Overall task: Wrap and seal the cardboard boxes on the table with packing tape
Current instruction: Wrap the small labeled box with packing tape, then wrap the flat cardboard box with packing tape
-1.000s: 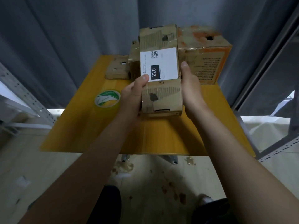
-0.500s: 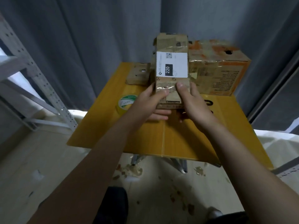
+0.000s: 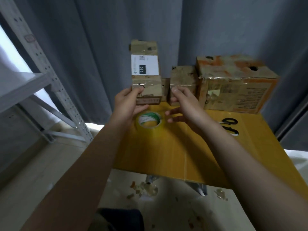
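Gripping the labelled box [image 3: 145,70] low down, the left hand [image 3: 128,102] holds it upright; the right hand [image 3: 185,105] hovers spread, empty.

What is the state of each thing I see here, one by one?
labelled box: upright, taped, held.
left grip: holds the labelled box's lower end.
right grip: open, holding nothing.
tape roll: flat on the table.
scissors: lying on the table.
orange box: standing on the table, taped.

yellow table [image 3: 183,150] carries a tape roll [image 3: 147,117] at far left, black scissors [image 3: 229,125] at right, a large box [image 3: 233,84] far right, a smaller box [image 3: 183,79] touching its left side.
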### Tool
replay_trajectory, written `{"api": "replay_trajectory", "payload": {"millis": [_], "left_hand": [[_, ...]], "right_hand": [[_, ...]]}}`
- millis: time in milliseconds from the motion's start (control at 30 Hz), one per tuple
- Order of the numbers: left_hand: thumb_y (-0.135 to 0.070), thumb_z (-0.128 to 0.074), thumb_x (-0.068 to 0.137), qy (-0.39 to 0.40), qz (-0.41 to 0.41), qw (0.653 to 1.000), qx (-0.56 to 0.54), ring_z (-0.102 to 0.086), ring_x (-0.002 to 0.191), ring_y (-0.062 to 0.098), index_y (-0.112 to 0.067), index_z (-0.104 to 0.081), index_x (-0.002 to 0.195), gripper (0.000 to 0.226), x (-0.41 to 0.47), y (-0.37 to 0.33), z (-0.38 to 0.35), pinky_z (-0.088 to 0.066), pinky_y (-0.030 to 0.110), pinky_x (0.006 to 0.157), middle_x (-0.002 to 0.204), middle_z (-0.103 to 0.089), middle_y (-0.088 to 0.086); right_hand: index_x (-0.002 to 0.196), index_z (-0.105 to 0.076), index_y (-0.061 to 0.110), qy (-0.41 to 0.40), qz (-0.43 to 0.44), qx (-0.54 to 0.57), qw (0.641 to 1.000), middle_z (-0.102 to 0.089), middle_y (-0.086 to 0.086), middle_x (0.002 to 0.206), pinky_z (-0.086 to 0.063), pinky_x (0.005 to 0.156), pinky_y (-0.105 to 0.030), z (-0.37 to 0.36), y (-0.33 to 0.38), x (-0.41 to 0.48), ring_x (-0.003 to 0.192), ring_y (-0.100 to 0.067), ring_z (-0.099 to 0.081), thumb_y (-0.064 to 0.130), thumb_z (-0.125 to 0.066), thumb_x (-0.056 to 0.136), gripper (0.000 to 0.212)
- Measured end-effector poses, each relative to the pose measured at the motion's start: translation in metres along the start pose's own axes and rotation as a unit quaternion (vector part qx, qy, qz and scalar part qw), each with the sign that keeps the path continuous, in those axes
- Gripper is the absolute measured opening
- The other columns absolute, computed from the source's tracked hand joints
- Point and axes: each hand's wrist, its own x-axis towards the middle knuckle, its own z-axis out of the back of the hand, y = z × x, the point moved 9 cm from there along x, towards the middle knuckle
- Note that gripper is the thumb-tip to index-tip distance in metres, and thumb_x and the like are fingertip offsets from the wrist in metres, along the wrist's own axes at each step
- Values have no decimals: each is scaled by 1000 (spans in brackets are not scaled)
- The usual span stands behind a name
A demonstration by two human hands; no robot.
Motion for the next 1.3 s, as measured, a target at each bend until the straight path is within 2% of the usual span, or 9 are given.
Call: {"api": "replay_trajectory", "payload": {"millis": [167, 433, 533, 733, 867, 933, 1000, 1100, 1300], "left_hand": [[-30, -70, 99, -72, 56, 993, 74, -79, 88, 22, -12, -57, 135, 42, 80, 4, 35, -66, 36, 72, 113, -76, 12], [-33, -57, 107, -95, 120, 971, 184, -74, 89, 21, -19, -64, 105, 17, 174, 36, 39, -64, 32, 57, 101, -75, 9], [-35, -54, 108, -108, 110, 962, 225, -74, 82, 18, -14, -65, 110, 24, 201, 41, 39, -60, 26, 51, 98, -76, 8], [-35, -41, 112, -90, 51, 919, 380, -71, 105, 34, -4, -64, 115, 39, 221, 40, 24, -56, 38, 77, 115, -71, 18], [-37, -45, 108, -145, -53, 819, 552, -49, 132, 39, -16, -57, 139, 39, 202, 13, 12, -43, 47, 109, 143, -52, 18], [-34, -51, 105, -149, -175, 771, 595, -54, 122, 35, -19, -66, 126, 30, 182, -3, -13, -48, 44, 91, 133, -57, 13], [-33, -55, 104, -60, -233, 740, 628, -64, 108, 27, -21, -74, 112, 25, 169, 3, -46, -49, 36, 75, 117, -70, 4], [-38, -63, 99, 21, -188, 716, 672, -66, 110, 25, -25, -78, 108, 22, 168, 22, -69, -48, 34, 83, 115, -73, -1], [-38, -62, 97, 23, -116, 698, 706, -66, 102, 30, -19, -75, 109, 26, 179, 40, -79, -56, 46, 91, 111, -71, 5]], "right_hand": [[127, -57, 18, -42, -33, 3, 999, -61, -7, 109, -58, 56, -37, 18, -12, 31, 72, -25, -66, 36, -49, 110, 26], [116, -68, 14, -46, -25, -20, 998, -68, -10, 106, -58, 58, -37, 24, -19, 86, 69, -23, -67, 30, -49, 110, 26], [112, -69, 12, -50, -14, -16, 999, -68, -11, 102, -57, 56, -36, 24, -23, 99, 66, -22, -65, 28, -48, 110, 27], [110, -69, 11, -49, -8, -12, 999, -68, -9, 96, -53, 51, -33, 19, -29, 109, 61, -19, -62, 25, -49, 110, 25], [104, -69, 14, -41, 4, -30, 999, -69, -8, 91, -52, 47, -30, 15, -26, 107, 56, -17, -62, 22, -50, 110, 22], [103, -70, 14, -42, 7, -35, 999, -70, -8, 90, -51, 47, -29, 16, -25, 105, 56, -17, -62, 21, -50, 110, 22], [105, -70, 11, -45, 7, -30, 999, -69, -9, 89, -50, 47, -30, 18, -23, 102, 56, -18, -61, 20, -50, 109, 22], [110, -69, 5, -42, 8, -26, 999, -68, -11, 87, -47, 46, -29, 17, -22, 97, 55, -20, -60, 18, -49, 109, 24], [104, -70, 9, -40, 24, -28, 999, -70, -8, 84, -46, 47, -30, 24, -18, 92, 55, -20, -60, 18, -50, 109, 23]]}}
